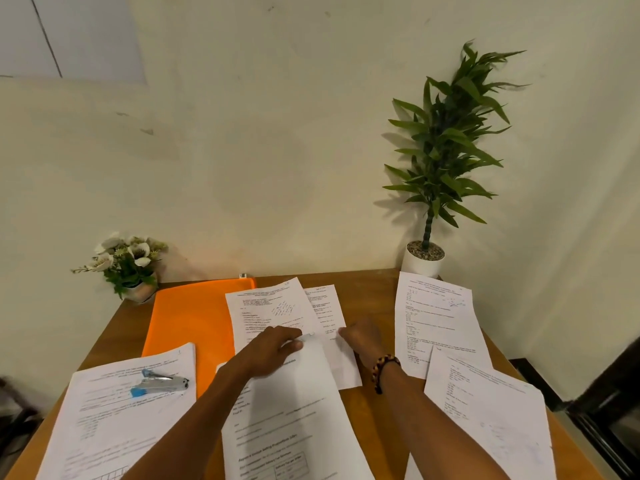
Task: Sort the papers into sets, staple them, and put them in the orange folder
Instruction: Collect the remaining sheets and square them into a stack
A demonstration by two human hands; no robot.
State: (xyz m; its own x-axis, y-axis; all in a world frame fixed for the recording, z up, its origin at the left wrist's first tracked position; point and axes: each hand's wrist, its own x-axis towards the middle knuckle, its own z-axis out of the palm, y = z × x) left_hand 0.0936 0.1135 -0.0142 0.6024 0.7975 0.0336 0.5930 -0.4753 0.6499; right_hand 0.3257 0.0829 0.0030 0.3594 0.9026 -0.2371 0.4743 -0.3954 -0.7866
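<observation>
Wooden bench [381, 403] against a cream wall [259, 150]; left hand [273, 351] seemingly pinches a sheet [294, 410], right hand's [363, 337] grip unclear.

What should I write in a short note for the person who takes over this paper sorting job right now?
Left hand: its fingers rest on the middle sheets, seeming to pinch an edge.
Right hand: rests on the same sheets, fingers curled; the grip is unclear.
The stapler lies unused on the left pile.
The orange folder lies flat at the back left, partly under papers.
More loose sheets lie on the right and near right.
Done: papers are spread in several groups.
Left: finish sorting, staple each set, put them in the folder.
</observation>
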